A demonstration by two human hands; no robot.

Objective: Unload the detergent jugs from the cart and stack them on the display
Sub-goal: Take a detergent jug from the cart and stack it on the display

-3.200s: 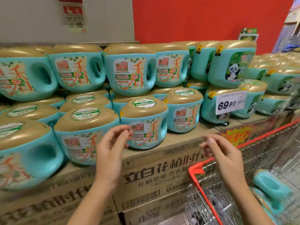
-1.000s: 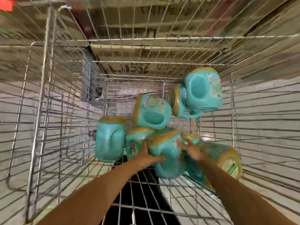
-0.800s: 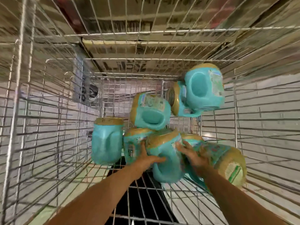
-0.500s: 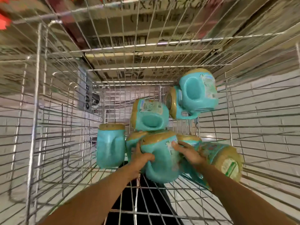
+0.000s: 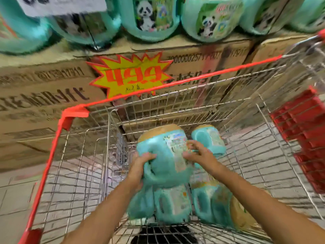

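**Lifted off the heap: one jug, both hands on it**

Hoisted the teal jug (image 5: 163, 155) up from the cart floor since half a second ago, and swung the view up with it, bringing the display back into sight along the top. Holds it now in mid-air inside the wire cart (image 5: 75, 111), above the rest of the load and below the red rim. Gold cap pointing away toward the boxes, paper label facing up and to the right.

Grips the handle side with the left hand (image 5: 142, 162), fingers hooked over the teal edge beside the handle opening. Clamps the opposite side with the right hand (image 5: 197, 154), fingers curled across the label.

Left below in the basket: several other jugs (image 5: 172, 205), blurred, crowded together under the raised one. Farther off, a far jug (image 5: 209, 140), just behind the right hand's knuckles.

Ahead, beyond the cart's far wall: stacked cardboard boxes (image 5: 44, 95) with printed lettering, and on their front a yellow and red starburst sign (image 5: 131, 74) reading 49.9. On top of the boxes, a row of display jugs (image 5: 149, 14) in the same teal, panda labels facing out. At the top left, part of a white price tag (image 5: 61, 4), too blurred to read. On the right side of the cart, a red plastic flap (image 5: 302, 129).
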